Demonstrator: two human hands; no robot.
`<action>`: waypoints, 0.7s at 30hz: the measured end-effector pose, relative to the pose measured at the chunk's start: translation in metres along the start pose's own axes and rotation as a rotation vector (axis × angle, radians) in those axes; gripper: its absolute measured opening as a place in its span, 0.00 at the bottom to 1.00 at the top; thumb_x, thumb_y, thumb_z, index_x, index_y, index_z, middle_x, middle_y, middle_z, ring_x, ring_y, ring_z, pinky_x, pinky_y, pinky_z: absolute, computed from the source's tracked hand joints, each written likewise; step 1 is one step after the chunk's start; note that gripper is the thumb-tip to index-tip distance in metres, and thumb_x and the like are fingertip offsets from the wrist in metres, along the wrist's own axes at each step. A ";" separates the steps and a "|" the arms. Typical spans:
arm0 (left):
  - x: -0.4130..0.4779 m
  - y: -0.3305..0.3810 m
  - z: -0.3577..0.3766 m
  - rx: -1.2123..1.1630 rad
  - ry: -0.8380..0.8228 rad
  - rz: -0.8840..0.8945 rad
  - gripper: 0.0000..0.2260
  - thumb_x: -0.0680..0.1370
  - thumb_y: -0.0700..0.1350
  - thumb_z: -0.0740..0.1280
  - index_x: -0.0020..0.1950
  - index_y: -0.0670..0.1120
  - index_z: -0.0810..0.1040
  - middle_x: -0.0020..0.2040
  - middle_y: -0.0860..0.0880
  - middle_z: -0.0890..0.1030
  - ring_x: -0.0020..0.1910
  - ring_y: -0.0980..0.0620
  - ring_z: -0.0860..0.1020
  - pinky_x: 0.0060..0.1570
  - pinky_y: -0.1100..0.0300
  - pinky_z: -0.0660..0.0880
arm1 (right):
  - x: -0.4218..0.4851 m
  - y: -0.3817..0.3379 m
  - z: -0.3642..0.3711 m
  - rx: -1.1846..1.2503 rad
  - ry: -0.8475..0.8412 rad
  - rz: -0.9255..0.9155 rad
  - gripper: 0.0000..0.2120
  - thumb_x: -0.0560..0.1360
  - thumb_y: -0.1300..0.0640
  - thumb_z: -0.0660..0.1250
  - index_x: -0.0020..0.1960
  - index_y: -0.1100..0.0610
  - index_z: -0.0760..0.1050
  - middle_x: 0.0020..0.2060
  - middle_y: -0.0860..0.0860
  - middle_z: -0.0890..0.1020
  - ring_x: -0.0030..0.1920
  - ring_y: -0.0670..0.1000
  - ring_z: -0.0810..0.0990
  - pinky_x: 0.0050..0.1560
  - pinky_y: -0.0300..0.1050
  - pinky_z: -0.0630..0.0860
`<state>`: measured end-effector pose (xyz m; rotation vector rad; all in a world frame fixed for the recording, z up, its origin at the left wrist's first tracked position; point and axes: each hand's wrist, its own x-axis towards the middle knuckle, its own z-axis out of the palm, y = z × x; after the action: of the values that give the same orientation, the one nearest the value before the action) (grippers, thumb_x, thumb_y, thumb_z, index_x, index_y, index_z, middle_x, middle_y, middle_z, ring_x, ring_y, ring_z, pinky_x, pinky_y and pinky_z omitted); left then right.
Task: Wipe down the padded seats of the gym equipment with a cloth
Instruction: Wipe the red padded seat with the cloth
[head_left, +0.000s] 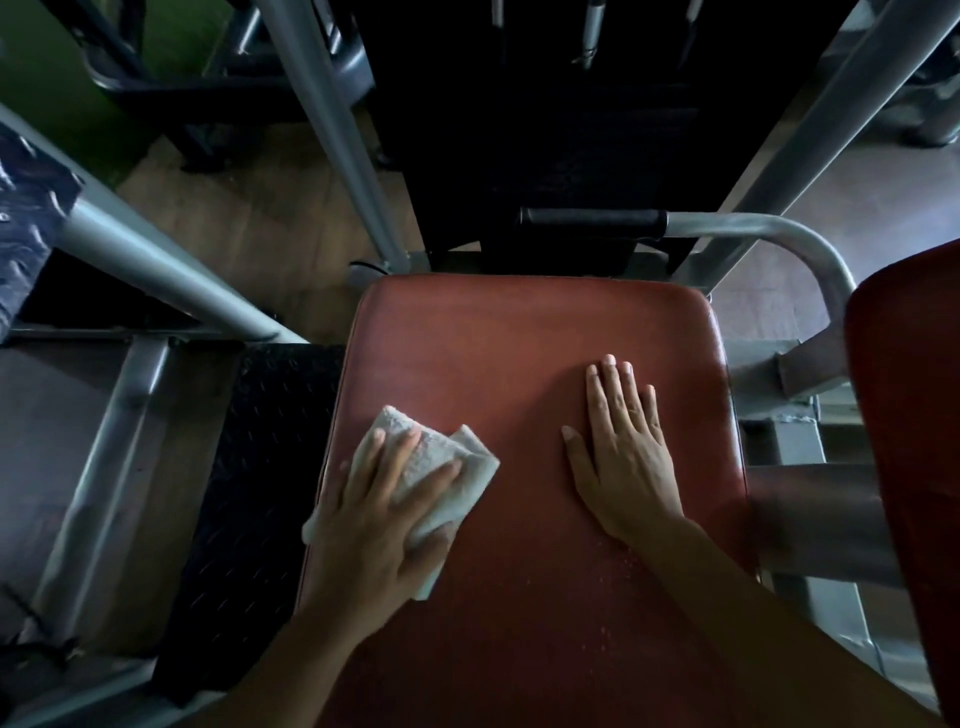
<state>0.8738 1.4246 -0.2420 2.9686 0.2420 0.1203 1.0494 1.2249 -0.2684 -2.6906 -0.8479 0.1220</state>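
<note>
A red padded seat (493, 343) fills the middle of the view, with small wet droplets near its lower right part. My left hand (374, 514) presses a folded white cloth (441, 467) flat against the seat's left edge, fingers spread over it. My right hand (621, 457) lies palm down on the seat's right half, fingers apart and holding nothing. A second red pad (909, 415) shows at the right edge.
Grey steel frame tubes (332, 114) rise on both sides of the seat. A black-gripped handle (592, 221) crosses behind the seat. A black tread plate (249, 493) lies to the left, with wooden floor beyond.
</note>
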 end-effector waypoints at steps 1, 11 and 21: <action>-0.001 -0.009 0.000 0.006 0.011 -0.009 0.26 0.74 0.60 0.59 0.72 0.58 0.66 0.74 0.45 0.65 0.74 0.40 0.61 0.64 0.40 0.66 | -0.002 0.001 0.000 -0.002 0.001 -0.002 0.30 0.80 0.45 0.48 0.77 0.60 0.51 0.77 0.56 0.52 0.77 0.52 0.44 0.76 0.49 0.40; 0.006 0.011 0.001 0.045 -0.002 -0.068 0.25 0.76 0.62 0.55 0.73 0.59 0.65 0.75 0.45 0.62 0.75 0.39 0.57 0.67 0.39 0.62 | -0.043 -0.004 0.000 0.003 0.005 0.047 0.30 0.80 0.45 0.48 0.77 0.60 0.52 0.77 0.56 0.54 0.77 0.52 0.45 0.76 0.49 0.41; 0.026 -0.011 0.004 -0.009 0.038 -0.303 0.24 0.75 0.58 0.57 0.69 0.54 0.71 0.70 0.42 0.68 0.67 0.35 0.67 0.55 0.39 0.71 | -0.125 -0.020 0.001 -0.030 0.022 0.244 0.31 0.79 0.44 0.47 0.77 0.60 0.52 0.77 0.55 0.53 0.77 0.51 0.45 0.76 0.49 0.43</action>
<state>0.8981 1.4391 -0.2456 2.8804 0.6886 0.1391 0.9360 1.1689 -0.2642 -2.8080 -0.5163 0.1350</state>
